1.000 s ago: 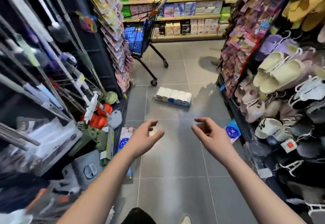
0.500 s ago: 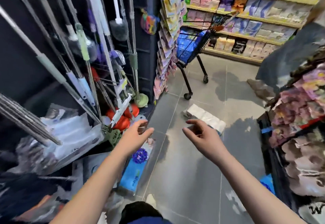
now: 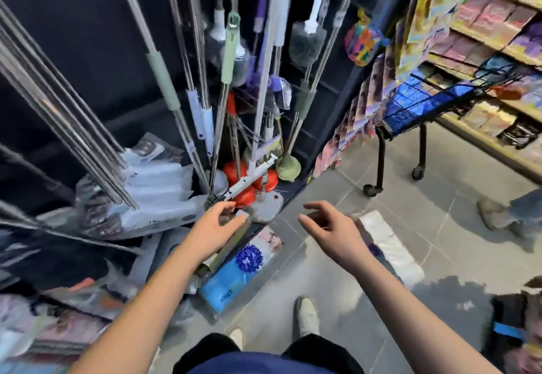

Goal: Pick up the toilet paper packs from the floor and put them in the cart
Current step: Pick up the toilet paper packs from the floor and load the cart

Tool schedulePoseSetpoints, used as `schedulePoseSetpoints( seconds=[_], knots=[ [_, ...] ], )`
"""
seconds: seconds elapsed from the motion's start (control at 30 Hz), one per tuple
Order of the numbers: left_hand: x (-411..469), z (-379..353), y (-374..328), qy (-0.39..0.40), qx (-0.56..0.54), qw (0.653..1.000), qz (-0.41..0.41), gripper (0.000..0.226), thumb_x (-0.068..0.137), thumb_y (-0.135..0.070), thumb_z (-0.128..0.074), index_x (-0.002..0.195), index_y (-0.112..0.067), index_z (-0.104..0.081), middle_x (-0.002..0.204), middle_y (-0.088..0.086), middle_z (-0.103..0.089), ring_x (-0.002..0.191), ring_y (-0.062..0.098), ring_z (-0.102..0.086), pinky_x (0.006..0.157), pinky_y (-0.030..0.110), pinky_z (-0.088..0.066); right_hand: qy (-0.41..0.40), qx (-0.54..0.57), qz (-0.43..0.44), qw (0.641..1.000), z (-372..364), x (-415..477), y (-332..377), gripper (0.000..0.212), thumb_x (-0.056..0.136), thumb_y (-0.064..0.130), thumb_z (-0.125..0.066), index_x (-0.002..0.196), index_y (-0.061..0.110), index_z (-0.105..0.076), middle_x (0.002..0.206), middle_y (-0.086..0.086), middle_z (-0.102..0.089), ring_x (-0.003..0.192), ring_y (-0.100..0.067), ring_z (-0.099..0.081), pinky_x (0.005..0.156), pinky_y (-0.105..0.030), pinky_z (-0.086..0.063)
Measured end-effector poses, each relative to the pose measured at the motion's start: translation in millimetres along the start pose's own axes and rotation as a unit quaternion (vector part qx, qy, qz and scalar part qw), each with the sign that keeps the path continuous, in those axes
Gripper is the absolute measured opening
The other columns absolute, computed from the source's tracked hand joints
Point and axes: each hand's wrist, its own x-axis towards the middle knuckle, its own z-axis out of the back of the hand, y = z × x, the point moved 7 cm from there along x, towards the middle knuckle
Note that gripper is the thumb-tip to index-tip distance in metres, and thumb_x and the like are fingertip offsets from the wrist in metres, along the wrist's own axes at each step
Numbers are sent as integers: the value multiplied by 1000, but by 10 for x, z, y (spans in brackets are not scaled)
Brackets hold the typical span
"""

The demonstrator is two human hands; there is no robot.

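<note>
Both grips are empty: left grip (image 3: 215, 231) and right grip (image 3: 330, 225) are held out above the floor (image 3: 322, 291), fingers loosely spread. The blue pack (image 3: 234, 281) lies just below and inward of the left grip, its long axis roughly along that forearm. The white pack (image 3: 391, 249) lies just outward of the right grip, and the cart (image 3: 410, 103) stands well beyond it.

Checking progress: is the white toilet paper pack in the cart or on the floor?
On the floor. The white plastic-wrapped toilet paper pack lies flat on the grey tiles, short of the black wire cart.
</note>
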Motion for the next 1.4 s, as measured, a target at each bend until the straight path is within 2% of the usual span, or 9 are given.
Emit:
schedulePoseSetpoints(
  seconds=[0.2,0.47,0.57,0.63,0.83,0.93,1.07,1.23,1.4],
  knots=[
    [-54,43,410,-111,-86,985,100,50,92,-40,-66,136,-20,-52,131,-4,-58,117,10,-57,89,23,-44,125,-9,37,991,-232,721,-102,22,94,42,-69,114,34,-64,94,16,-74,79,14,-64,67,-3,-42],
    [-381,-485,963,-260,-192,913,249,42,94,-27,-67,130,-10,-57,126,5,-62,109,17,-60,87,25,-45,232,-16,36,972,-551,1521,-673,29,93,42,-70,115,25,-66,91,8,-77,91,-11,-73,85,-29,-54],
    [-473,-677,1232,-300,-201,886,290,41,92,-30,-69,128,-14,-59,126,4,-64,110,18,-62,97,33,-49,258,-28,22,965,-731,1679,-952,25,94,40,-70,114,26,-66,94,8,-77,94,-10,-72,82,-20,-52],
    [-458,-812,1429,-294,-209,878,313,42,90,-34,-70,128,-19,-58,126,0,-63,112,17,-62,98,34,-49,267,-45,13,963,-876,1780,-1134,25,93,44,-69,113,30,-65,93,9,-77,95,-7,-71,77,-15,-47],
    [-60,-1385,2324,-266,-185,873,364,54,83,-37,-78,130,-22,-54,125,-4,-57,112,16,-59,98,31,-47,281,-86,-20,956,-1566,2194,-2048,29,88,57,-67,111,40,-63,95,10,-77,100,-13,-71,92,-36,-52],
    [215,-1711,2943,-292,-178,858,384,43,83,-38,-77,118,-28,-54,120,-5,-58,109,15,-60,95,29,-47,269,-102,-47,957,-1945,2433,-2608,33,89,53,-69,116,34,-64,99,7,-76,102,-17,-70,84,-33,-47],
    [553,-2139,3889,-301,-158,844,414,57,83,-42,-77,129,-18,-53,122,-3,-58,114,19,-59,98,32,-47,236,-102,-79,963,-2490,2772,-3342,33,88,43,-75,115,27,-65,104,0,-73,103,-21,-69,76,-24,-46],
    [931,-2455,5080,-337,-128,825,435,70,81,-42,-79,135,-8,-51,133,10,-60,117,26,-61,101,36,-48,236,-178,-53,954,-3207,3176,-4182,54,90,49,-72,132,18,-59,109,1,-67,101,-21,-61,90,-30,-42],
    [1216,-2668,6030,-339,-130,814,454,81,80,-45,-78,141,-5,-43,143,16,-52,128,30,-54,107,39,-44,269,-223,-109,931,-3953,3384,-5023,92,76,67,-75,147,17,-45,142,-5,-58,128,-27,-56,105,-38,-42]
  ],
)
